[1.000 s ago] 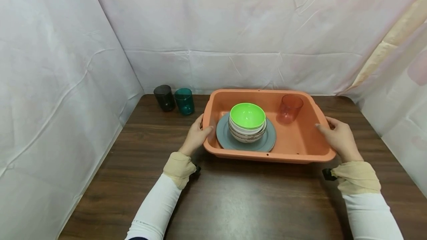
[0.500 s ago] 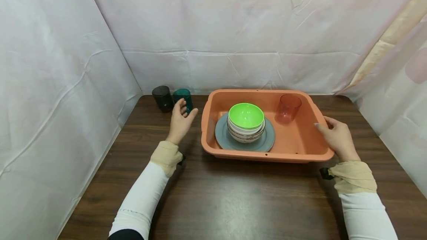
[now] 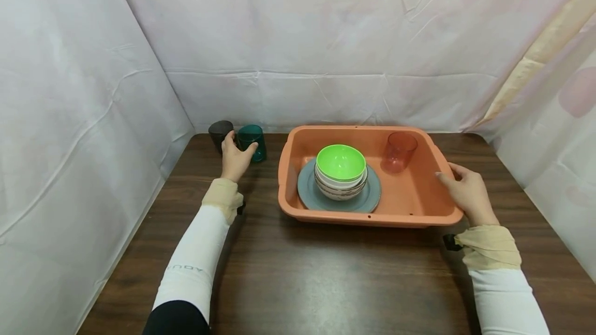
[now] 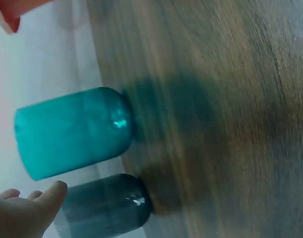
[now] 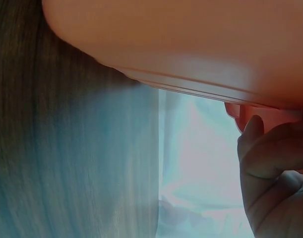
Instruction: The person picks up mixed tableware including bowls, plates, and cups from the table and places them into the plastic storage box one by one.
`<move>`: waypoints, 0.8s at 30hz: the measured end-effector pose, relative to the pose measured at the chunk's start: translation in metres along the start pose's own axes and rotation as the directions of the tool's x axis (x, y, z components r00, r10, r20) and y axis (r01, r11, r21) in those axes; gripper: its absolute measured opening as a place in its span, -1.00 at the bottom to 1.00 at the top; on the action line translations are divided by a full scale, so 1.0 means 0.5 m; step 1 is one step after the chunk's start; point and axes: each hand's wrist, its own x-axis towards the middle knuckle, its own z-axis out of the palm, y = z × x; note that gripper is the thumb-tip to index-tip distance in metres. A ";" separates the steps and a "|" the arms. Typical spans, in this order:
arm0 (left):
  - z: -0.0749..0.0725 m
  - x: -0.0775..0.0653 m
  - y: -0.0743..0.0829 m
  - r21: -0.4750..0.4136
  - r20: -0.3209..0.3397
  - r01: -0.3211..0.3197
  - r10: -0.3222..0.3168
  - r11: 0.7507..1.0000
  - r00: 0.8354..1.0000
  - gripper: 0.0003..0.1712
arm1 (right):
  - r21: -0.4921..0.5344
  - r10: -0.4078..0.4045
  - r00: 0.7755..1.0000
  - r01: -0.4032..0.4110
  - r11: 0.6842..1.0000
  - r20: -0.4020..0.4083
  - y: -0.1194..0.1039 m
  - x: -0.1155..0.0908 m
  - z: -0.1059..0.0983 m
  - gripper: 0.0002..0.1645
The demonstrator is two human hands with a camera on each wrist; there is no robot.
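Beside the teal cup [image 3: 252, 143] at the back left, my left hand [image 3: 236, 161] reaches in with thumb and fingers spread. Its fingertips lie between that cup and the dark grey cup [image 3: 220, 135], which the hand partly hides. In the left wrist view, the teal cup [image 4: 72, 131] stands upright close to the fingers [image 4: 51, 201]. My right hand [image 3: 467, 193] grips the right rim of an orange plastic tub [image 3: 430, 218], thumb over the inside and fingers curled beneath.
Inside the tub, a grey-blue plate [image 3: 307, 190] bears stacked bowls topped by a green bowl [image 3: 341, 162]. A clear red cup [image 3: 399, 153] stands at the tub's back right. White cloth [image 3: 298, 40] walls the back and sides of the dark wooden table [image 3: 321, 278].
My left hand has let go of the tub's left rim and moved left and back to the teal cup. The right hand keeps its grip on the tub.
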 end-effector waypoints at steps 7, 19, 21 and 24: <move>0.030 0.118 -0.129 0.095 -0.035 0.047 -0.044 0.994 0.998 0.22 | 0.007 0.007 1.000 -0.007 1.000 -0.012 0.002 0.001 0.003 -0.13; 0.060 0.166 -0.176 0.010 -0.019 0.116 -0.115 0.993 0.993 0.29 | 0.040 0.041 0.999 -0.040 0.998 -0.019 0.000 0.002 0.005 -0.13; 0.064 0.170 -0.181 0.008 -0.029 0.121 -0.121 0.993 0.992 0.30 | 0.044 0.047 0.999 -0.046 0.998 -0.016 0.000 0.001 0.006 -0.13; 0.061 0.149 -0.143 -0.025 -0.010 0.141 -0.141 0.990 0.990 0.27 | 0.051 0.058 0.998 -0.058 0.997 -0.013 0.000 0.001 0.007 -0.12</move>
